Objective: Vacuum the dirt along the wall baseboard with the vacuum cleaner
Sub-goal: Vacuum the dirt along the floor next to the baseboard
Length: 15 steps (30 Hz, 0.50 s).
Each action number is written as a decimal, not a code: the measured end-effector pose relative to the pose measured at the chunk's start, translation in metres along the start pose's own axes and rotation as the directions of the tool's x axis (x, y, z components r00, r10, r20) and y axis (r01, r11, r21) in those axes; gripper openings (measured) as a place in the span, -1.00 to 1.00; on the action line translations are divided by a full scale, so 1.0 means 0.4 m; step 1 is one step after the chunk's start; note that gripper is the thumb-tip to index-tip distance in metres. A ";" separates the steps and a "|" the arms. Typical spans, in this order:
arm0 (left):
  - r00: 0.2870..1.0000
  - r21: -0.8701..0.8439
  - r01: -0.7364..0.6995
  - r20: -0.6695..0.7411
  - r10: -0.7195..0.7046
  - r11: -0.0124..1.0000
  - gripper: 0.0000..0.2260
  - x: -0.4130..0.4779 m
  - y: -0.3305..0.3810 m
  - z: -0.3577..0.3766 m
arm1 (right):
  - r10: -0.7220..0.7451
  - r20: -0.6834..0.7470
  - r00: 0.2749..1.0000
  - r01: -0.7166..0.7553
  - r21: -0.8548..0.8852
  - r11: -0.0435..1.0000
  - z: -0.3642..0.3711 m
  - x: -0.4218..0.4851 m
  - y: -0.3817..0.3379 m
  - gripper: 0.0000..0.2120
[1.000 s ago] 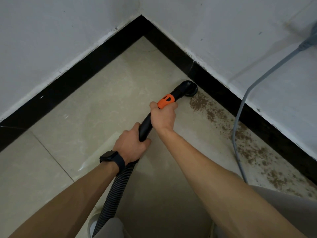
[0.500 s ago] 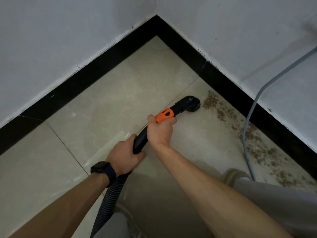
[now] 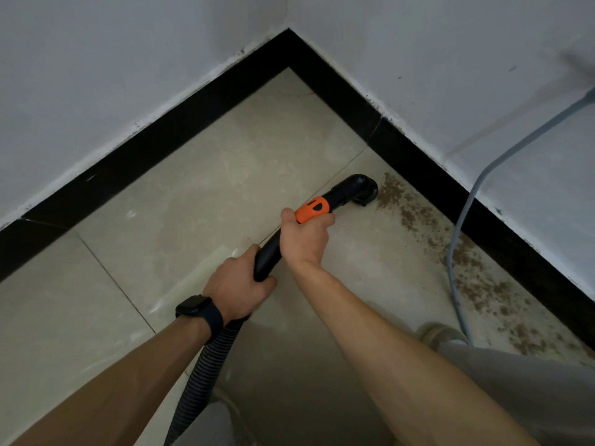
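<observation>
Vacuum cleaner (image 3: pixel 269 252) nearer the dirt (image 3: pixel 473 278) on beige tiles (image 3: pixel 193 220) by black baseboard (image 3: pixel 418 156)

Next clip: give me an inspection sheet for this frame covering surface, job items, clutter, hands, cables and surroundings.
Surface: pale floor tiles; brown dirt strewn beside the right-hand baseboard.
Job's things: black vacuum nozzle on the floor at the dirt's corner end; ribbed hose trails back.
Clutter: nothing seen.
Hands: left hand grips the black tube; right hand grips it just behind the orange collar.
Cables: grey cable runs down the wall and lies across the dirt.
Surroundings: white walls meeting in a corner; a shoe by the cable.
</observation>
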<state>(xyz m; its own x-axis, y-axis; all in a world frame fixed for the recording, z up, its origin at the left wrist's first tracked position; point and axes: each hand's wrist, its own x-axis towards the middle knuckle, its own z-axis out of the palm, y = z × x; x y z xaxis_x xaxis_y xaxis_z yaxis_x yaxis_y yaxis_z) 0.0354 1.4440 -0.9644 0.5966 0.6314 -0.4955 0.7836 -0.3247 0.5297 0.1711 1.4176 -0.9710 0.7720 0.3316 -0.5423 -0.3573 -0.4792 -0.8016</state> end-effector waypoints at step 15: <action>1.000 -0.010 -0.004 -0.008 0.004 1.000 -0.77 0.069 0.065 0.025 | -0.015 -0.027 1.000 0.015 0.013 1.000 -0.043 0.078 -0.030 -0.63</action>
<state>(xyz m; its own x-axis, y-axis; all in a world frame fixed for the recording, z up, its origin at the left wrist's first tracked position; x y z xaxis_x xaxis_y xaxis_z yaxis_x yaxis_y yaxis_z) 0.0741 1.4459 -0.9713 0.5980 0.6357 -0.4882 0.7797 -0.3200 0.5383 0.2087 1.4198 -0.9739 0.7908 0.3169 -0.5236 -0.3525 -0.4635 -0.8130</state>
